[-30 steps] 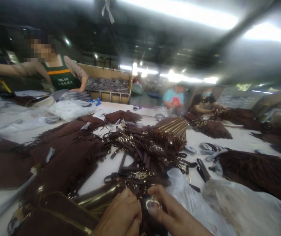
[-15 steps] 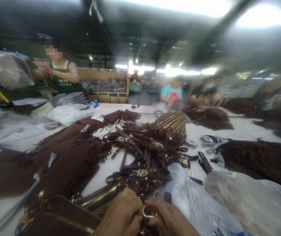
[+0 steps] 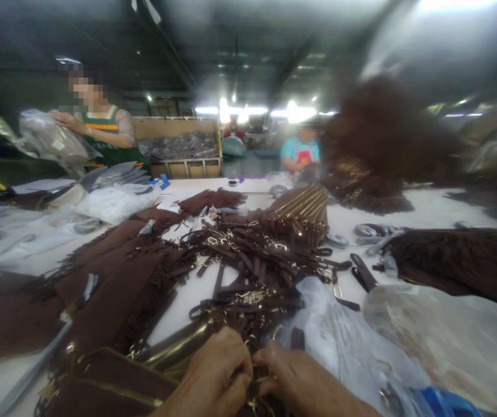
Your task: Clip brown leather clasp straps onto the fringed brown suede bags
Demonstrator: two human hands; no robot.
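Observation:
At the bottom centre, my left hand (image 3: pixel 217 370) and my right hand (image 3: pixel 294 376) meet with bent, pinching fingers. Between them is a dark brown strap (image 3: pixel 256 373) with gold-coloured metal fittings, partly covered by my fingers. Under and left of my left hand lies a brown pouch (image 3: pixel 113 385) edged with a gold zipper. Just beyond both hands spreads a tangled heap of brown straps (image 3: pixel 252 249) with gold clasps. A white plastic bag (image 3: pixel 331 330) lies close to my right hand.
Brown fringed pieces (image 3: pixel 113 289) cover the table's left side. Pouches with gold zippers (image 3: pixel 303 208) are stacked behind the straps. Clear plastic (image 3: pixel 443 341) and a dark fringed pile (image 3: pixel 457 263) lie at right. A co-worker (image 3: pixel 109 133) stands back left, another person (image 3: pixel 300 153) farther off.
My right fingers have closed over the metal ring that showed between my hands. A blurred brown mass has risen at the back right, hiding a person. The left co-worker's plastic-wrapped item has moved right.

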